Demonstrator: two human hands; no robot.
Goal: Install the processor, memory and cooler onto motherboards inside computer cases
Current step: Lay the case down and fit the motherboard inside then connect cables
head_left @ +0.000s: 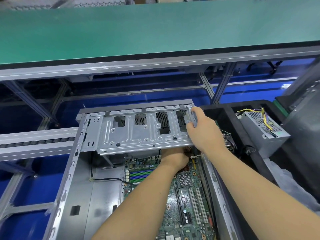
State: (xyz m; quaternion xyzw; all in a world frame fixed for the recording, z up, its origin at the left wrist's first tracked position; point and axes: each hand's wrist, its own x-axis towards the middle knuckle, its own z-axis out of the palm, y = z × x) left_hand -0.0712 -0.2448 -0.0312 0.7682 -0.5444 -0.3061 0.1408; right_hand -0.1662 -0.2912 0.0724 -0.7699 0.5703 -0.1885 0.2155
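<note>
Two hands in the open computer case [72,179]: right hand [206,130] grips the drive cage [138,134] at its right end. Left hand [174,157] reaches beneath the cage above the motherboard [187,196]; fingers hidden, grip unclear.

The open case [72,170] lies on a roller conveyor [34,141]. Just to its right, a black foam tray [223,108] holds 1 power supply [263,129].

Green motherboard [186,196]; silver-grey case [78,179]; teal-green bench top [138,28]; blue floor [34,187].
</note>
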